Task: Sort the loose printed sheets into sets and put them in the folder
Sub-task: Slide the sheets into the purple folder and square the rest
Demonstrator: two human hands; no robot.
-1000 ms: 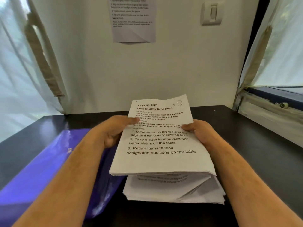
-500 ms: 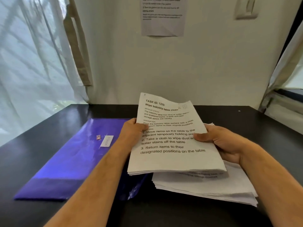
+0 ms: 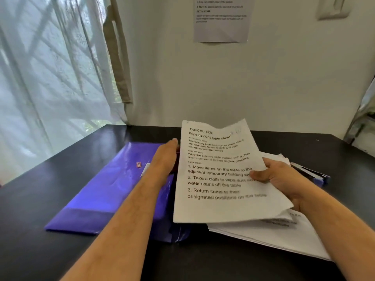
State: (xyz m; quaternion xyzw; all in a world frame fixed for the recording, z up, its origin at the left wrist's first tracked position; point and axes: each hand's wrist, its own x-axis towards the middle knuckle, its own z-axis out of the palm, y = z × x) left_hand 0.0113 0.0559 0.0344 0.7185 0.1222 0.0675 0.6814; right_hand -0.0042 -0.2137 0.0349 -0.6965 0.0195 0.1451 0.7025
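- Set (image 3: pixel 221 175): a few printed sheets headed "TASK ID: 1228, Wipe balcony table clean", held up above the table (image 3: pixel 60 250), tilted back, top edge wavy; a faint pen mark sits at its top right corner.
- Right hand (image 3: pixel 282 181): grips the right edge of the set, thumb curled over the printed face across the numbered lines, fingers hidden behind the paper.
- Left hand (image 3: pixel 165 157): at the left edge of the set, back of the hand toward the camera; fingers run behind the paper, so whether they pinch it or only touch it cannot be told.
- Pile (image 3: pixel 280 238): the remaining loose sheets, lying flat on the table under and to the right of the set, edges fanned unevenly; its near-left part is covered by the set and its right side by the right forearm.
- Folder (image 3: pixel 105 191): purple and glossy, flat on the table left of the pile, a small label and a red mark on its cover; the left forearm crosses its right side, and its right edge lies behind the set.
- Stapler (image 3: pixel 310 173): dark with a blue end, on the table just behind the right hand, partly hidden by it.
- Notice (image 3: pixel 221 19): a printed sheet fixed to the wall, above the table.
- Curtain (image 3: pixel 50 67): sheer, covering the window at left, reaching down to the table's far left corner.
- Switch (image 3: pixel 334 7): on the wall at upper right, cut by the frame edge.
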